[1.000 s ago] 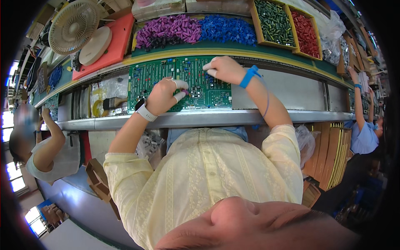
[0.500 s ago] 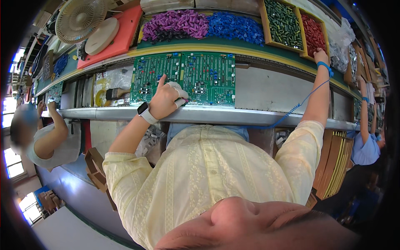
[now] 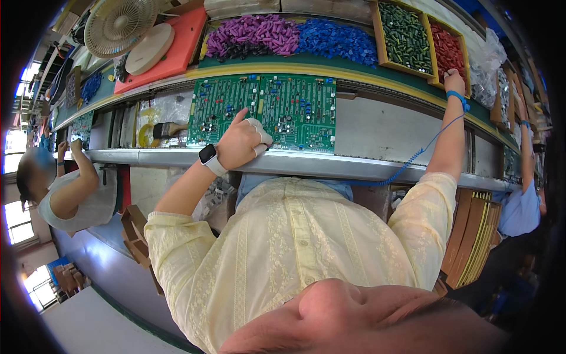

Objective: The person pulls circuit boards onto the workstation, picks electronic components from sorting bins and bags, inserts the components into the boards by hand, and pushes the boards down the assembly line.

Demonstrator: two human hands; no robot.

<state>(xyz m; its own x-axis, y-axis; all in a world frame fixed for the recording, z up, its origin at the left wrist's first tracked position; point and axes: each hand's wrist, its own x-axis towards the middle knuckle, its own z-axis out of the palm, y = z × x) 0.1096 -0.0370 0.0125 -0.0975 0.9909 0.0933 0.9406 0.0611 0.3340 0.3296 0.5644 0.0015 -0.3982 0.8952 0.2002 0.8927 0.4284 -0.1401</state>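
Two green circuit boards (image 3: 221, 106), joined side by side and dotted with small parts, lie before me on the work line. My left hand (image 3: 243, 143) rests over their near edge, index finger stretched and the other fingers curled in; white covers sit on some fingertips. Whatever those curled fingers hold is hidden. Far to the right, my right hand (image 3: 453, 81) reaches into a yellow-edged box of red components (image 3: 448, 50). Its fingers are drawn together at the near end, and what is between them cannot be made out. A blue coiled cord (image 3: 407, 164) runs from that wrist's band.
Beyond the boards lie piles of purple components (image 3: 253, 34) and blue components (image 3: 336, 41), beside a box of green components (image 3: 404, 40). A brush (image 3: 168, 130) lies left of the boards. A fan (image 3: 121, 26) stands back left. Co-workers sit at both sides.
The view has shifted slightly. A purple bit seen at my left fingertips no longer shows, and those fingers have turned a little. My right hand stays at the red components.
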